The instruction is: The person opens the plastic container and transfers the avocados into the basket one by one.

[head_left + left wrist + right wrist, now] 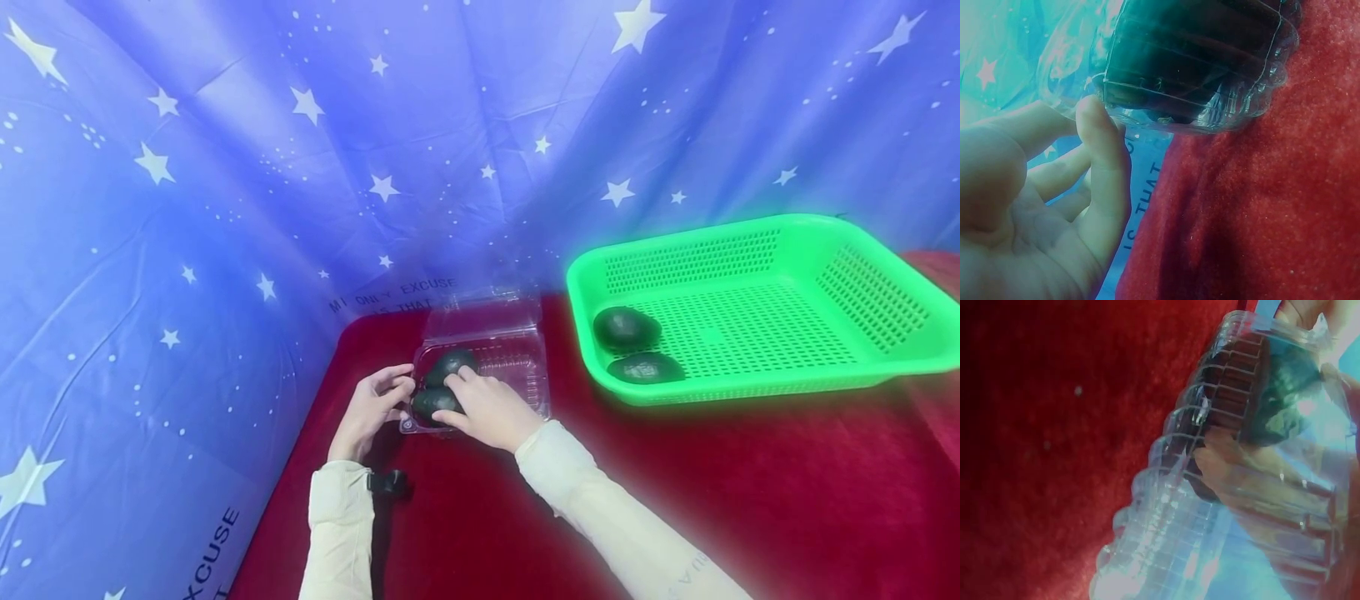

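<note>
Partly under the right fingers (459, 387) — two dark avocados (429, 403).

Starry blue fabric (465, 108) hangs behind red cloth (480, 525).

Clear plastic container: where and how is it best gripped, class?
Probably by the left rim of the clear plastic container, pinched from the left with the left hand: the rim is thin, the open lid takes up the back, and the right hand crosses the front.
</note>
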The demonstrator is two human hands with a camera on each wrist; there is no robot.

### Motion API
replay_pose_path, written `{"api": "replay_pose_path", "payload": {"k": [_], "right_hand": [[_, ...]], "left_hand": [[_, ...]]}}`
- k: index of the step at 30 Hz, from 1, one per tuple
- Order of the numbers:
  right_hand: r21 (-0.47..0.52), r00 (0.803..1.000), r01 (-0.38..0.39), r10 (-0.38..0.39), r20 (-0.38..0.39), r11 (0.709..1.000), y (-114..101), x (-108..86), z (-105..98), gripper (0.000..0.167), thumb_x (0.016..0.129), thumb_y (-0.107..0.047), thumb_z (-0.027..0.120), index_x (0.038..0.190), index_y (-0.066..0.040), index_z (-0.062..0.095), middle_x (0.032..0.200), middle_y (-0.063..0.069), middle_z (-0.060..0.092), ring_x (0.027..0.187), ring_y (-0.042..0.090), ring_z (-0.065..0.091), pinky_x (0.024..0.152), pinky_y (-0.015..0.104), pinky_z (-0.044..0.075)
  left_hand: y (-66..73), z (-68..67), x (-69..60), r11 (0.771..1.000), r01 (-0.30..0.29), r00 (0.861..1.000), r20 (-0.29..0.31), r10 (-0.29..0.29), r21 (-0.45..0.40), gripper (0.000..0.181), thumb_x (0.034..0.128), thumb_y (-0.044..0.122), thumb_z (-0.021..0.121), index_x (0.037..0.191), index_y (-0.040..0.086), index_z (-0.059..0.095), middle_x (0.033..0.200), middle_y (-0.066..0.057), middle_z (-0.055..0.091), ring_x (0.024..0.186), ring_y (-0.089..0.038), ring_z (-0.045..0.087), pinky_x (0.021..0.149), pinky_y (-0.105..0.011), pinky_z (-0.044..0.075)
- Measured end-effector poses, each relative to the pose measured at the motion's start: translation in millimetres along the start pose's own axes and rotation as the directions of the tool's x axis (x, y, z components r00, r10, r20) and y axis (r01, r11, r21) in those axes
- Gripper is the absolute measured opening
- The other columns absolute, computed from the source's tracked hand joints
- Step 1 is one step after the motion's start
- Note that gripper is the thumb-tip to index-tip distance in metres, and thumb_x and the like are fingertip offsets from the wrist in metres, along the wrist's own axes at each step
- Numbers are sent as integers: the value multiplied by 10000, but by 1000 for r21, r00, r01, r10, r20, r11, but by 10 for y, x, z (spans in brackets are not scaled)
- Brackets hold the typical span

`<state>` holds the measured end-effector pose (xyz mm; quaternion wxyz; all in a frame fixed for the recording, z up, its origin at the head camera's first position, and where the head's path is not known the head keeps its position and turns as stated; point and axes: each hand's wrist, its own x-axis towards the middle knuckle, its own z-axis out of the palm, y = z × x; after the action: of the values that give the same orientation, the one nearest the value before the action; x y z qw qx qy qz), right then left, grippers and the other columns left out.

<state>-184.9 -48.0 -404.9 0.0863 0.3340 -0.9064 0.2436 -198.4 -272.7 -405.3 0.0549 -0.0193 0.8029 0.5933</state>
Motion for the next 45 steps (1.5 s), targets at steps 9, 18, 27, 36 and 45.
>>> {"api": "replay_pose_path", "payload": {"k": [9,18,27,36,45], "right_hand": [[53,1000,-16,17,-17,998,11,12,29,550,875,-469,728,1213,-53,604,1055,105,607,851,256,711,797,368,605],[84,999,5,-1,-49,996,31,16,55,501,853,-411,771,1174,-58,618,1060,100,615,852,254,713,794,363,606],[96,996,34,-26,-81,995,30,12,29,515,819,-380,805,1192,-72,628,1090,75,612,883,235,707,822,344,598],[106,994,48,-36,-107,993,1,-7,-116,495,811,-338,811,1182,-62,634,1061,67,586,858,223,684,818,341,598],[94,991,47,-35,-129,994,8,-19,-258,483,813,-349,800,1183,-73,655,1027,48,574,820,184,656,777,316,593]], "left_hand": [[-1,11,1,1000,1,1000,4,-1,-8,427,960,111,643,1363,-1,556,1063,-85,648,802,-115,624,622,-238,561],[-6,4,5,1000,0,1000,7,0,4,444,959,128,653,1369,-5,549,1086,-131,641,804,-112,601,631,-238,563],[-19,1,2,1000,-3,1000,7,3,1,444,959,134,653,1369,-4,550,1096,-131,641,796,-103,601,633,-244,566],[-32,-4,11,1000,-1,1000,6,1,2,441,957,131,655,1366,1,554,1098,-117,649,794,-96,626,627,-242,568],[-8,-3,2,1000,-11,1000,2,11,-4,445,950,121,662,1361,-12,555,1008,-17,657,794,-90,603,612,-232,557]]}}
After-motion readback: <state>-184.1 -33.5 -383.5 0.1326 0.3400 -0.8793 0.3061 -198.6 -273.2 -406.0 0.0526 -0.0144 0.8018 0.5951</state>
